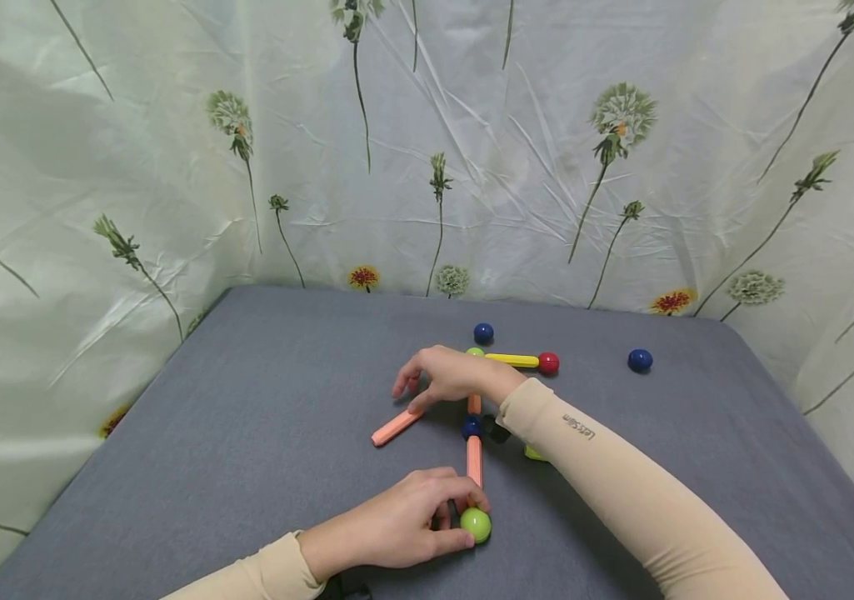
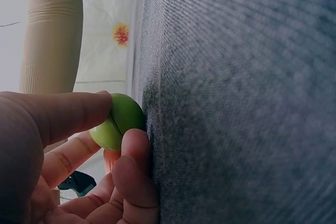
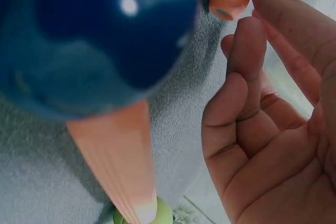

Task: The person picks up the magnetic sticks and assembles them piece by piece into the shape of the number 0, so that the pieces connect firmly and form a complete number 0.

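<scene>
Fingertips (image 2: 136,142) of the left hand (image 1: 404,518) pinch the near green ball (image 1: 476,525), thumb opposite, probably to steady this end of the row on the gray tabletop (image 1: 292,350). From there the near salmon rod (image 1: 475,458) leads away to the joined blue ball (image 1: 471,427), and the far salmon rod (image 1: 475,405) continues under the right hand (image 1: 451,372) towards the far green ball (image 1: 476,352); a finger hides whether the near rod meets its ball. The yellow rod (image 1: 512,361) reaches sideways to the red ball (image 1: 549,363), seemingly laid to form a corner. The right hand arches over the row, fingers loosely bent and apart, thumb tip at one end of the loose salmon rod (image 1: 395,428); how firmly it bears there, I cannot tell. That rod lies slanting, left of the row and apart from it, perhaps placed for easy reach. The back blue ball (image 1: 483,333) and the right blue ball (image 1: 640,360) sit unattached, apparently spares. The right sleeve (image 1: 621,475) partly covers a yellow-green piece (image 1: 535,454), hiding its shape
</scene>
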A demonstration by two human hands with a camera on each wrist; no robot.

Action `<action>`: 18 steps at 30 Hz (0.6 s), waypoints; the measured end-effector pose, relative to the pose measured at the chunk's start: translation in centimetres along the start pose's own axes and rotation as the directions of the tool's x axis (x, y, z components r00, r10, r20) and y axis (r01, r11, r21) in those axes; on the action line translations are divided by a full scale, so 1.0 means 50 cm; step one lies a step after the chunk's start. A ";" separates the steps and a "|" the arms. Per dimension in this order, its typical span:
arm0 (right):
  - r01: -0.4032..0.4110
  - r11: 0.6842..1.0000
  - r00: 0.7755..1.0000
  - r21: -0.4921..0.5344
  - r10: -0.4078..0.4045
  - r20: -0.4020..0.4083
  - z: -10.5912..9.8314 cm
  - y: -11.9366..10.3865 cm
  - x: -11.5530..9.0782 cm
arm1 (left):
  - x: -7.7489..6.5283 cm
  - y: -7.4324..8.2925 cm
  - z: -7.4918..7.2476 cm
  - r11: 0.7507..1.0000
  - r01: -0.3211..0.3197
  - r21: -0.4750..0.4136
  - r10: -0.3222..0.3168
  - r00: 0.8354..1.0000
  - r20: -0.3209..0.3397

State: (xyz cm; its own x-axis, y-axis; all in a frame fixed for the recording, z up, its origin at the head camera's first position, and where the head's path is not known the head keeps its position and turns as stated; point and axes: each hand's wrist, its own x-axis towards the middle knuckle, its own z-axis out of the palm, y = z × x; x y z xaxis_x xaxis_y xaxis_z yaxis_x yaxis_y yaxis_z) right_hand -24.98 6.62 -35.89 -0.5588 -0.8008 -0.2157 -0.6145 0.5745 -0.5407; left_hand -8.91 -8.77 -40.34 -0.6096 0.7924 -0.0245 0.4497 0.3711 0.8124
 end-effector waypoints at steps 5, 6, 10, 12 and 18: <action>-0.013 1.000 1.000 0.023 0.012 0.022 -0.003 0.003 -0.006 | 0.001 0.001 0.000 1.000 0.009 -0.002 -0.009 1.000 0.000; -0.017 1.000 0.999 0.026 0.017 0.027 -0.003 0.004 -0.006 | 0.001 0.001 0.000 1.000 0.010 0.001 -0.010 1.000 -0.001; -0.037 0.998 0.998 0.040 0.035 0.048 -0.005 0.007 -0.007 | 0.001 0.001 0.002 1.000 0.005 0.011 -0.005 1.000 -0.008; -0.044 0.998 0.997 0.040 0.042 0.058 -0.005 0.010 -0.007 | 0.002 0.000 0.002 1.000 0.000 0.012 0.000 1.000 -0.011; -0.054 0.998 0.996 0.032 0.052 0.069 -0.004 0.016 -0.006 | 0.001 -0.001 0.002 1.000 -0.004 0.011 0.005 1.000 -0.012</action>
State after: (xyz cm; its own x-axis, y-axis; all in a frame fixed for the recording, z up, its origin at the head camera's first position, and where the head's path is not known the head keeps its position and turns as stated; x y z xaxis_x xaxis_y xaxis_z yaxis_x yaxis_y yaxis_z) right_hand -25.42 7.34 -36.08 -0.5503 -0.7795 -0.2992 -0.5651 0.6115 -0.5538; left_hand -8.90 -8.68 -40.43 -0.6154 0.7881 -0.0138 0.4594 0.3728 0.8062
